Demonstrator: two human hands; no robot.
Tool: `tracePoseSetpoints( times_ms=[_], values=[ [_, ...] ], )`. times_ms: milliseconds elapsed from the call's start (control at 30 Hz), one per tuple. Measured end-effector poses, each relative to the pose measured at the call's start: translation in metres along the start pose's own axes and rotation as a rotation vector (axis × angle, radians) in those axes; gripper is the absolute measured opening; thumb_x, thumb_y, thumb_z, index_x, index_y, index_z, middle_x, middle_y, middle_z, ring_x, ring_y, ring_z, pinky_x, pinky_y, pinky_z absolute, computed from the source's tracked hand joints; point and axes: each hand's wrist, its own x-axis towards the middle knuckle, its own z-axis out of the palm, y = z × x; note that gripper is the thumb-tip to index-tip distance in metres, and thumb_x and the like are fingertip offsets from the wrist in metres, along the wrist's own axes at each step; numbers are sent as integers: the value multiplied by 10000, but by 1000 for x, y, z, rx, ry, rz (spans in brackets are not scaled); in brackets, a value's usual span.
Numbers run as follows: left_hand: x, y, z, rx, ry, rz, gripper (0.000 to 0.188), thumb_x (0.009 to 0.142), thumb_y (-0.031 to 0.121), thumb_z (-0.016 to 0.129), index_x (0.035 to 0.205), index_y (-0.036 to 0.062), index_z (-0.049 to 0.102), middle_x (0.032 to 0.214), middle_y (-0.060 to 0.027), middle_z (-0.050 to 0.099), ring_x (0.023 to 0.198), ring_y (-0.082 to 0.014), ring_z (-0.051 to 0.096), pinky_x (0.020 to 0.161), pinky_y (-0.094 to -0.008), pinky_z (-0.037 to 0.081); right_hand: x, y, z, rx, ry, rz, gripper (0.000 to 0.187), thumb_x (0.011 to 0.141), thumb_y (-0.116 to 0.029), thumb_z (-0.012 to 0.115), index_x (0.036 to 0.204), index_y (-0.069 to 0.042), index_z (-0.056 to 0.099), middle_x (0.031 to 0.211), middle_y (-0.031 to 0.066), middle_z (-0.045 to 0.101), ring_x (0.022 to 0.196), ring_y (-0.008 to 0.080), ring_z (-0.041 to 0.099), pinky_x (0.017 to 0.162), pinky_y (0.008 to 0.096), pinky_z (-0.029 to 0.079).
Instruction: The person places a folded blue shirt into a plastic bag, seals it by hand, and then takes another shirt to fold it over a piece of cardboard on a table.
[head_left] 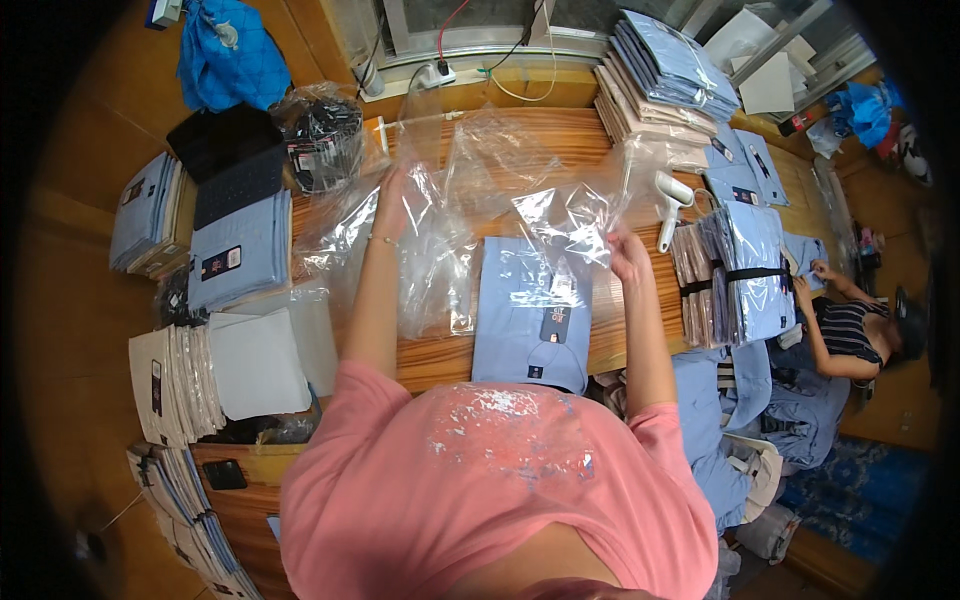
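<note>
In front of me on the striped wooden table lies a folded light-blue shirt (pixel 500 315) with a dark hang tag (pixel 556 322). A clear plastic bag (pixel 568 215) covers its upper part. My right hand (pixel 628 258) pinches the bag's right edge, just beyond the shirt's upper right corner. My left hand (pixel 392 205) reaches forward among loose clear plastic bags (pixel 425 265) left of the shirt. Shiny film veils its fingers, so I cannot make out whether they grip the film.
Shirt stacks stand at the left (pixel 240 255), far right (pixel 665 85) and right, one strapped (pixel 755 275). A white handheld device (pixel 672 210) lies right of my right hand. White boards (pixel 260 365) and a phone (pixel 225 474) are at left. Another person (pixel 850 335) handles blue cloth at right.
</note>
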Motion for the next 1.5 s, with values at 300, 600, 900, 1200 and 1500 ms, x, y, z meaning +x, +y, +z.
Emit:
tracePoseSetpoints(
  times_ms=[300,600,900,1200,1500],
  values=[
    [-61,91,-12,210,-79,199,370,954,253,376,1243,31,436,1257,-161,489,1137,-279,502,958,-395,400,25,43,170,-173,-284,162,563,668,176,326,1209,27,375,1125,214,493,1066,333,525,925,429,478],
    [-188,174,-32,492,229,259,434,957,250,368,1333,35,355,1311,-155,444,1192,-273,450,1008,-377,323,18,92,202,-188,-475,299,695,646,201,307,1305,-12,266,1191,247,446,1095,353,513,854,379,520],
    [-229,174,50,1068,266,465,371,937,169,407,1270,10,447,1295,-143,468,1207,-244,428,1020,-322,301,31,156,134,-305,-176,378,678,645,178,292,1295,-15,280,1180,226,461,1045,323,540,840,457,505],
    [-186,29,70,1702,-54,114,449,877,331,499,1267,109,475,1325,-182,399,1215,-310,395,995,-370,339,4,150,159,-153,-308,467,544,806,41,414,1322,-67,280,1227,195,460,1055,328,531,833,448,499],
    [-158,77,0,1307,305,347,522,838,431,542,1190,46,508,1203,-179,508,1124,-310,477,925,-372,390,-2,142,175,-556,-358,138,545,751,138,470,1260,-27,372,1071,163,558,933,250,596,757,347,537]
  ],
)
